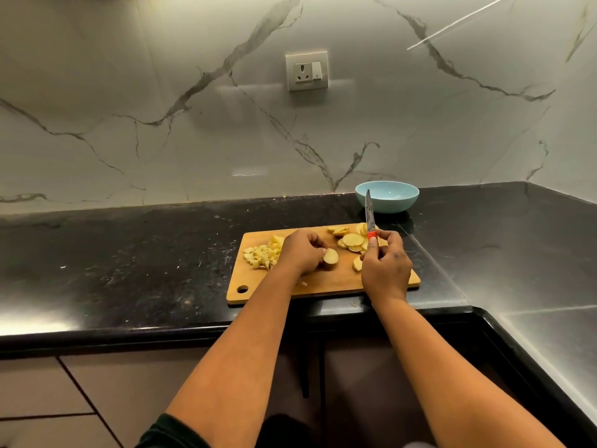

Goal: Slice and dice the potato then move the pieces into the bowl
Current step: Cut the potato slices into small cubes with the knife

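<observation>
A wooden cutting board (323,282) lies on the black counter. My left hand (298,252) grips a potato piece (330,257) on the board, its cut face turned toward me. My right hand (384,270) holds a knife (369,215) by its red handle, blade pointing up and away, lifted off the board. A pile of diced potato (261,252) sits at the board's left end. Several round potato slices (350,239) lie at the far right of the board. A light blue bowl (387,196) stands behind the board, with nothing visible inside it.
The black counter (129,260) runs left and wraps around a corner at the right. A marble wall with a power socket (307,71) rises behind. The counter's front edge is just below the board, with cabinet fronts underneath.
</observation>
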`<state>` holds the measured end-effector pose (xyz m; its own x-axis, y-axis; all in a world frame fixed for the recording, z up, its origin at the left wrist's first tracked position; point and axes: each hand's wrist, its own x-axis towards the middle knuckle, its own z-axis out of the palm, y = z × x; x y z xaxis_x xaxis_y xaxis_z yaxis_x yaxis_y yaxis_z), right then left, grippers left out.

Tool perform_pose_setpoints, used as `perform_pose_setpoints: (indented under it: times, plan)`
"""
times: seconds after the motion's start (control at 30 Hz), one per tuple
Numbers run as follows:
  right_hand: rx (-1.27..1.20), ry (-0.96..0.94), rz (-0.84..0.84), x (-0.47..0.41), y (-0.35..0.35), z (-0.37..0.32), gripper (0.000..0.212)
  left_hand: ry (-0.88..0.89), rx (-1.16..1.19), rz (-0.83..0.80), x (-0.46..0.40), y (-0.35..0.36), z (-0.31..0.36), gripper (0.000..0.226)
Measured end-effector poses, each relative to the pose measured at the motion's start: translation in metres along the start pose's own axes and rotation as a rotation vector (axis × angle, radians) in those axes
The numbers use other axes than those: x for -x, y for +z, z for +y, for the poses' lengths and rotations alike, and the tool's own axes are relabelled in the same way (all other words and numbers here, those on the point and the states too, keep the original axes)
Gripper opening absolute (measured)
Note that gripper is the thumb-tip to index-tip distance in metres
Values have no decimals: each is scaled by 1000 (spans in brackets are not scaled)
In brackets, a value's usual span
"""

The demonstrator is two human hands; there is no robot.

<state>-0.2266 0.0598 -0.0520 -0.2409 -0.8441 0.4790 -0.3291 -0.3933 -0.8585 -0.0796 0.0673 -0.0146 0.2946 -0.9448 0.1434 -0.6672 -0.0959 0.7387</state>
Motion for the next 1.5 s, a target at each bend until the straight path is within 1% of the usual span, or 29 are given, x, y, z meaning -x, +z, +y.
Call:
perform_pose_setpoints:
  times: [0.1, 0.23, 0.33, 0.43, 0.57, 0.67, 0.73, 0.83, 0.87, 0.93, 1.07, 1.13, 1.23, 1.33, 1.5]
  plan:
    - [39, -18, -16, 1, -1, -2, 19, 76, -32, 123, 7, 11, -7, 16]
    - [128, -67, -81, 5, -2, -5, 16, 220, -115, 289, 16, 19, -10, 17]
    - [152, -109, -94, 8, -3, -6, 14, 311, -210, 299, 24, 25, -7, 17]
    - [152, -144, -86, 11, -5, -8, 15, 396, -267, 276, 33, 25, -6, 28]
    - [174, -236, -118, 20, -7, -10, 12, 327, -231, 179, 31, 21, -11, 40]
    - [241, -302, -157, 27, -9, -12, 10, 299, -230, 174, 29, 22, -11, 32]
    - [252, -237, -209, 28, -10, -16, 8, 290, -207, 203, 26, 23, -14, 25]
    - [375, 35, -382, 19, -12, -36, 20, 257, -171, 215, 22, 24, -16, 22]
    - [423, 94, -454, 16, -13, -43, 24, 246, -170, 209, 21, 24, -16, 22]
    - [501, 128, -546, 13, -13, -54, 27, 235, -175, 188, 24, 22, -12, 23]
    - [671, 119, -604, 15, -14, -66, 22, 234, -174, 153, 29, 19, -9, 24]
    - [740, 98, -648, 18, -16, -69, 25, 227, -162, 145, 30, 18, -10, 25]
    - [704, 51, -637, 18, -19, -68, 30, 224, -151, 162, 26, 18, -10, 25]
    - [631, 10, -562, 16, -20, -68, 21, 203, -157, 174, 25, 19, -9, 25]
    - [655, -12, -537, 23, -17, -65, 22, 197, -161, 166, 28, 19, -8, 21]
